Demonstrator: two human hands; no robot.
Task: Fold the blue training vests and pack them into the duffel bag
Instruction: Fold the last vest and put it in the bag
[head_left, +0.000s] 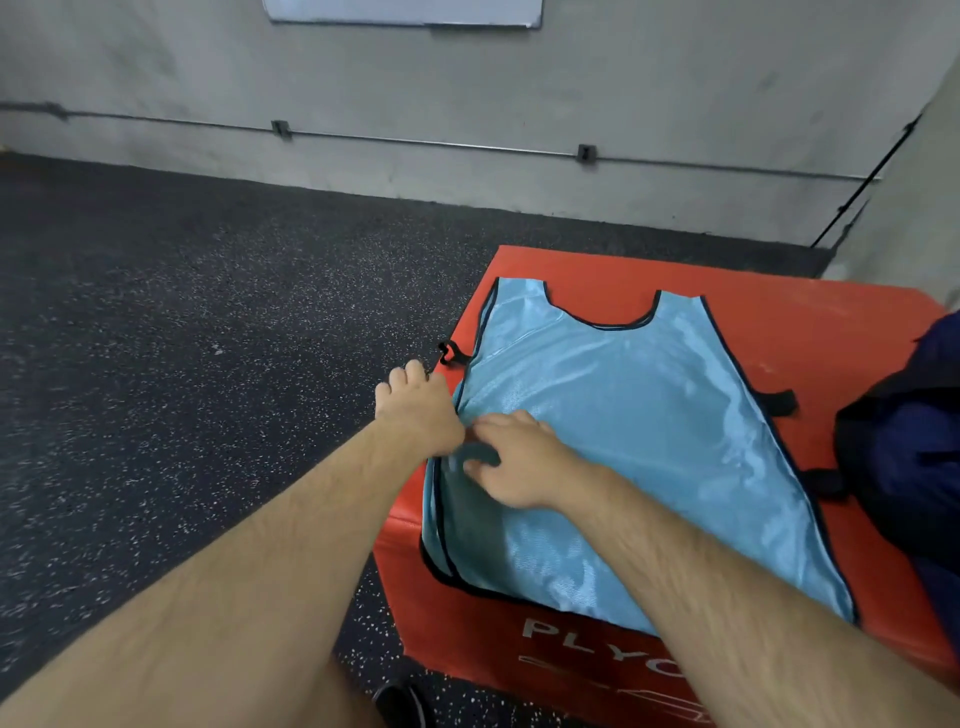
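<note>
A blue vest lies flat on a red box, right of centre. At its left edge the right hand pinches fabric; the left hand curls, grip hidden, likely starting a fold. The duffel bag waits far right.

The place reads as a gym or training room. The fingers work at the left edge of a red padded box with "PLYO" printed in pale letters on its near side, the kind used for jump training. Left of the fingers and beyond them spreads black rubber flooring flecked with white, as in a weight room. Farther past the fingers rises a bare grey concrete wall with a metal conduit clipped along it and a whiteboard above. Right of the fingers a blue mesh training vest lies on the box.
</note>
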